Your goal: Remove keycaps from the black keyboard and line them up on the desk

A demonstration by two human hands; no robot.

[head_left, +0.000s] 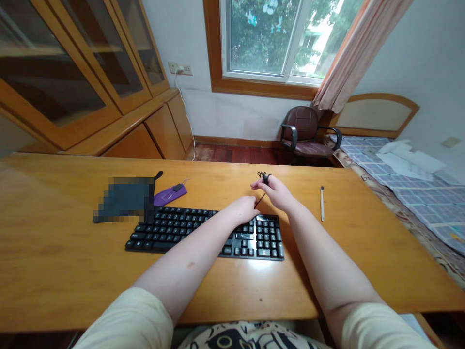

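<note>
Plainly, the likeliest trouble lies with the thin black cable (267, 179), which gathers in small loops at the right hand (278, 191), its fingers curled in around them, while a single taut-looking strand runs down to the back edge of the long black plastic keyboard (203, 228). The left hand (247, 209) reaches across that keyboard to its rear edge, near the foot of the strand; whether its fingers pinch the cable or merely rest there I cannot tell. The keyboard lies flat on the glossy orange-brown wooden surface (72, 281), slightly askew. A hard pull by the right hand could strain the cable where it enters the casing, or drag the keyboard round, since the polished wood may offer little grip. Loosely held loops could slip off the fingers or knot. The left forearm passes low over the keys and might press some. Were the keyboard to slide leftward, it could nudge the flat purple pouch (170, 195) and the dark blue pixelated item (127, 198) just behind it.

As for writing, a pale mark shows on the small panel above the arrow keys, too small to read. The keys carry light legends, equally illegible. Pixelation hides any print on the blue item.
</note>
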